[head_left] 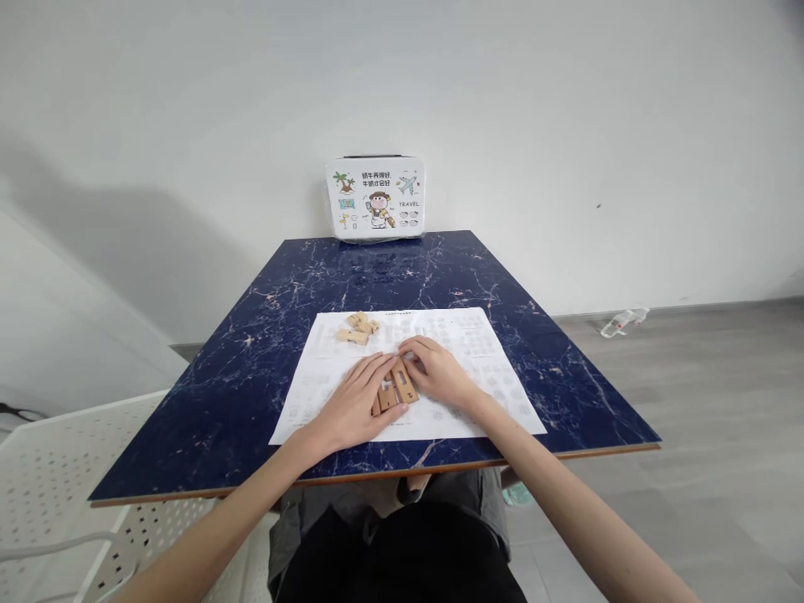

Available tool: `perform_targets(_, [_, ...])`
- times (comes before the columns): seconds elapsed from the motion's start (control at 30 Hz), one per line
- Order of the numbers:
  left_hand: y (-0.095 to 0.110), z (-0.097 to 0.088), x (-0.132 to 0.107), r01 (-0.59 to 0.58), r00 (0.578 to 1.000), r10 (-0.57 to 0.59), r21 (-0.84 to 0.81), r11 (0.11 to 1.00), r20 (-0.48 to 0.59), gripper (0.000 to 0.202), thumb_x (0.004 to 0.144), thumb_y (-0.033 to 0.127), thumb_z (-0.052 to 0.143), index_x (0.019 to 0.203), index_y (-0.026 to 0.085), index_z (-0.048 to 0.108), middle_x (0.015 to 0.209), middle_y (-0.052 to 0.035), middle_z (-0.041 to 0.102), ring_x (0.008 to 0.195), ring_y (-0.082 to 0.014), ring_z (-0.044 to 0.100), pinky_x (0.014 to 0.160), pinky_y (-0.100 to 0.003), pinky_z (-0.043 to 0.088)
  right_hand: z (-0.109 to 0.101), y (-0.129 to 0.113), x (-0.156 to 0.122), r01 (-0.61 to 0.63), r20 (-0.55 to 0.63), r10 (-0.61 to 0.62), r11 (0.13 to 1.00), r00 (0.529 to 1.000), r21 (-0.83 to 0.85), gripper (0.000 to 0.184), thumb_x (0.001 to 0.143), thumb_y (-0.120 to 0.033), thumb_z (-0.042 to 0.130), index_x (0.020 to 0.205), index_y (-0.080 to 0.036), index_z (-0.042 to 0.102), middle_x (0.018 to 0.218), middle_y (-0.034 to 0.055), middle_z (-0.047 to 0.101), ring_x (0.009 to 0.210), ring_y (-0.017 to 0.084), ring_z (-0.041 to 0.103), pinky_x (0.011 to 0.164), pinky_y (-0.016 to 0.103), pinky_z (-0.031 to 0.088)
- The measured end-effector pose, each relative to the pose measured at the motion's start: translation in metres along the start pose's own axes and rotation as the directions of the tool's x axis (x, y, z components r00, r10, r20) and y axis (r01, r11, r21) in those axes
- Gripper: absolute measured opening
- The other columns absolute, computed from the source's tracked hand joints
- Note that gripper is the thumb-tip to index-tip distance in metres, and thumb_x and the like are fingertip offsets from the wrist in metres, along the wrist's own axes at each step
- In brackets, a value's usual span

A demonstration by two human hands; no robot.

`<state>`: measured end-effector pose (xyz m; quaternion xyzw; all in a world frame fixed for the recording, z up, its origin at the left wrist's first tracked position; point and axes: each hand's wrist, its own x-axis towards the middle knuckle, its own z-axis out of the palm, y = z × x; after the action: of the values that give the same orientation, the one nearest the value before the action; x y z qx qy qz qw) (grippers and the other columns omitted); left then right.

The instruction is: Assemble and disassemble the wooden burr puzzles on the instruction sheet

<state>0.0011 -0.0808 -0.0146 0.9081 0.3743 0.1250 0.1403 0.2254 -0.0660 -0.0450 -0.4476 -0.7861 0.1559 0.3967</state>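
Several notched wooden puzzle pieces (404,385) lie side by side on a printed paper sheet (496,402); a "2" is marked on one of them. My left hand (358,402) wraps round them from the left, thumb along the near edge and fingers over the far end. Curled at their upper right is my right hand (436,368), its fingertips pressed at the far end of the pieces. The fingers hide part of that contact. Farther up the sheet sits a small pile of loose wooden pieces (355,337).
The dark blue marbled table (389,276) has its near edge just below the sheet. A white box with cartoon prints (377,201) stands at the back against the wall. To the left is a white perforated rack (50,477). A clear plastic bottle (624,322) lies on the floor.
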Motion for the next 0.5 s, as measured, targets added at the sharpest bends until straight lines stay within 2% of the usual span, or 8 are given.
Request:
perform_targets(0.27, [0.009,0.004,-0.006,0.014,0.999,-0.015,-0.026,1.000,-0.046,0.079,0.099,0.066,0.052,0.164,0.027,0.029,0.169,-0.0114,0.035,0.156,-0.0369,0.031,0.128,-0.057,0.027,-0.001,-0.002,-0.001,0.020,0.007,-0.020,1.000,1.000,0.003,0.022,0.098,-0.010,0.051,0.109,-0.021,0.066,0.119,0.0105,0.069,0.105,0.024,0.068,0.093,0.041,0.056])
perform_targets(0.5, [0.013,0.004,-0.011,0.053,0.998,-0.053,-0.021,0.998,-0.014,0.080,0.100,0.066,0.050,0.164,0.025,0.027,0.170,-0.0111,0.033,0.158,-0.0356,0.026,0.129,-0.056,0.025,-0.002,-0.003,-0.002,0.035,0.021,-0.036,0.999,0.999,0.028,0.019,0.099,-0.013,0.051,0.107,-0.021,0.067,0.120,0.0105,0.069,0.110,0.025,0.067,0.098,0.043,0.056])
